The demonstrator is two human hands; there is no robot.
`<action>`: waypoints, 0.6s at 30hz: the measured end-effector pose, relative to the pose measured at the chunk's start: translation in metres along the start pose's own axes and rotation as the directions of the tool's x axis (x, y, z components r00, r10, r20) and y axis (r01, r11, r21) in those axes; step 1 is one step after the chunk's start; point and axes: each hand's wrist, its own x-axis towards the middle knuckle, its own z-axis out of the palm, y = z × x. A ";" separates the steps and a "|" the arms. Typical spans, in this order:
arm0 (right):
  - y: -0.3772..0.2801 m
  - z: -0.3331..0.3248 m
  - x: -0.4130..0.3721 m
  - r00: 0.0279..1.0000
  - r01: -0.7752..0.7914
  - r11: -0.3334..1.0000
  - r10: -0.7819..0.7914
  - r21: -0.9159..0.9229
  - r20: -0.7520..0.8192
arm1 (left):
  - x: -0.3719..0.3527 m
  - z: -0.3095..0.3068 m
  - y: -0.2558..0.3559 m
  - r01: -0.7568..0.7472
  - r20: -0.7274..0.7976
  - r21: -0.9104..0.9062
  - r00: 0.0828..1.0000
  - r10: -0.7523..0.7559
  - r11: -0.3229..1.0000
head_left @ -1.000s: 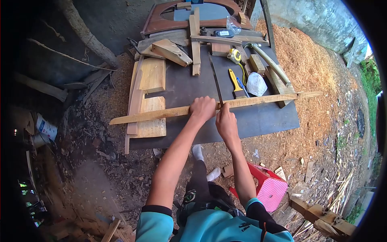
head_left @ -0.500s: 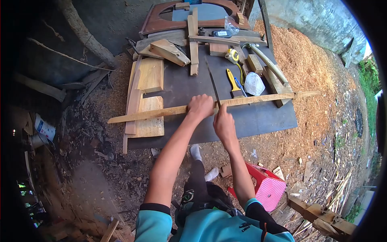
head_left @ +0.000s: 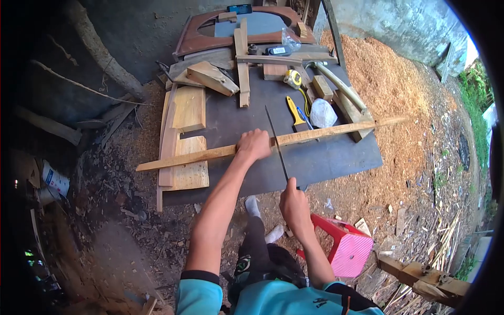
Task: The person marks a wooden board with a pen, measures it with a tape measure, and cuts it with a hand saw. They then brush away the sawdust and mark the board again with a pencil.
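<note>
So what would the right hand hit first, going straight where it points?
The right hand would likely meet the long wooden strip, though the hand's height over the table is unclear.

Head view | looks forward and down | shirt (head_left: 273,302) closest, at bottom edge | table (head_left: 336,152) farther, mid-frame | wide round view, black corners

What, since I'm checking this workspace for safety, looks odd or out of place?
Light socks seem worn without shoes, odd amid scattered wood scraps. Wood shavings lie heaped, seemingly unswept, right of the dark tabletop.
</note>
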 end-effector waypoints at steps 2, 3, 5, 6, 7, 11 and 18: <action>-0.003 0.010 0.022 0.994 0.088 0.994 -0.092 -0.070 -0.057 | -0.004 0.007 0.000 0.012 0.020 -0.031 1.000 -0.012 0.999; -0.008 0.013 0.047 0.995 0.084 0.994 -0.088 -0.073 -0.050 | -0.005 0.003 0.001 0.030 0.065 -0.054 0.998 -0.026 0.998; -0.017 0.012 0.061 0.997 0.067 0.996 -0.069 -0.066 -0.032 | 0.002 -0.001 -0.001 0.035 0.082 -0.081 0.996 -0.028 0.996; -0.013 0.010 0.048 0.998 0.054 0.997 -0.056 -0.050 -0.025 | 0.003 -0.001 -0.001 0.029 0.085 -0.064 0.996 -0.023 0.998; -0.004 0.008 0.024 0.999 0.039 0.999 -0.040 -0.034 -0.013 | 0.001 0.000 0.000 0.025 0.092 -0.049 0.996 -0.020 0.999; -0.001 0.011 0.004 0.996 0.063 0.998 -0.064 -0.016 -0.066 | 0.002 -0.003 -0.001 0.028 0.086 -0.047 0.996 -0.024 0.998; 0.013 0.026 0.015 0.997 0.058 0.998 -0.057 0.021 -0.059 | 0.001 0.000 -0.002 0.020 0.077 -0.081 0.997 -0.014 0.996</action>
